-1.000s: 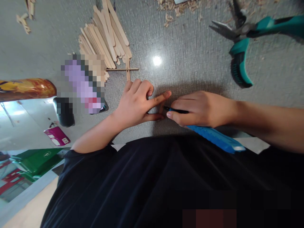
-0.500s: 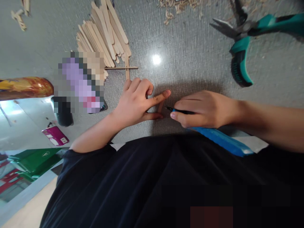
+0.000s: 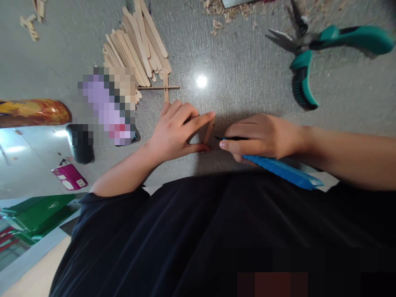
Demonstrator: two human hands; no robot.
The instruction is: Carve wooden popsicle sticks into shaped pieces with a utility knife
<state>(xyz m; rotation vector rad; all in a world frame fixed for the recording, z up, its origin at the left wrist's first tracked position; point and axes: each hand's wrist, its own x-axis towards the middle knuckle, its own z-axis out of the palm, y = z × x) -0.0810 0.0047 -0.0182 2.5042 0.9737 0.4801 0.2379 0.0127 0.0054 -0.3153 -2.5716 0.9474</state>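
A short piece of wooden craft stick [image 3: 209, 131] lies slanted on the grey table. My left hand [image 3: 175, 132] holds it down at its two ends, with the index fingertip at the far end and the thumb at the near end. My right hand [image 3: 258, 136] is closed round a blue utility knife [image 3: 278, 170], whose long body slopes back towards my black shirt. The knife's dark tip points left, close to the stick piece; whether it touches the wood I cannot tell.
A heap of craft sticks [image 3: 136, 49] lies at the back left, with a crossed pair by its near end. Teal-handled pliers [image 3: 305, 45] rest open at the right. Wood scraps [image 3: 229, 12] lie behind. A dark mouse-shaped object [image 3: 81, 144] and a purple item [image 3: 70, 176] are left.
The knife drew back a little to the right, then came in again near the stick piece. My left index finger has shifted slightly left, and more of the stick piece shows.
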